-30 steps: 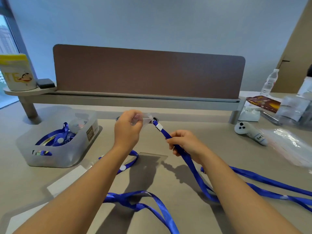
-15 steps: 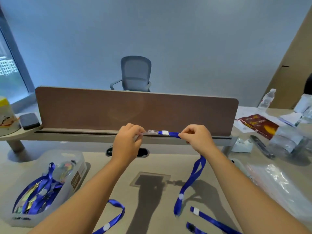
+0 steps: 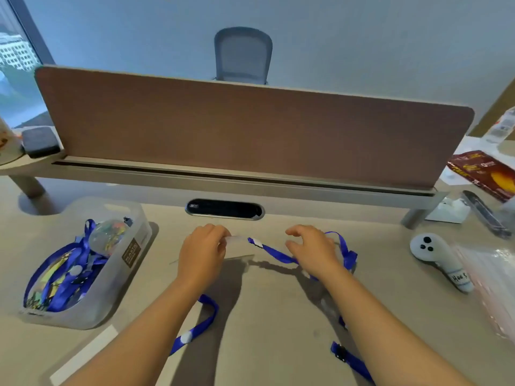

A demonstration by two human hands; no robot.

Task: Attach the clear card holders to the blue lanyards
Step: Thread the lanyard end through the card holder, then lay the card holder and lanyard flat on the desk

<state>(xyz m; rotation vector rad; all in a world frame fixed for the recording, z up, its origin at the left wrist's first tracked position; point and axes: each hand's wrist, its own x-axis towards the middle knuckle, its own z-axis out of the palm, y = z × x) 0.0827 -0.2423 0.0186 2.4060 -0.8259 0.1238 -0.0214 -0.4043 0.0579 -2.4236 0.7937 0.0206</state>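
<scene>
My left hand (image 3: 203,253) pinches the top edge of a clear card holder (image 3: 239,247) that lies low over the desk. A blue lanyard (image 3: 274,253) is joined to the holder by its white-tabbed end and runs right under my right hand (image 3: 310,253). That hand hovers on the strap with fingers loosely spread, gripping nothing that I can see. The lanyard's loop (image 3: 347,253) sticks out behind it.
A translucent bin (image 3: 133,257) of finished lanyards and holders stands at the left. More blue lanyards (image 3: 195,330) lie near my forearms. A white controller (image 3: 440,260) and a plastic bag (image 3: 496,277) are at the right. A brown partition (image 3: 250,135) closes the back.
Both hands have come down from partition height to the desk surface. My right hand has let go of the strap it was pinching and now lies loosely over it.
</scene>
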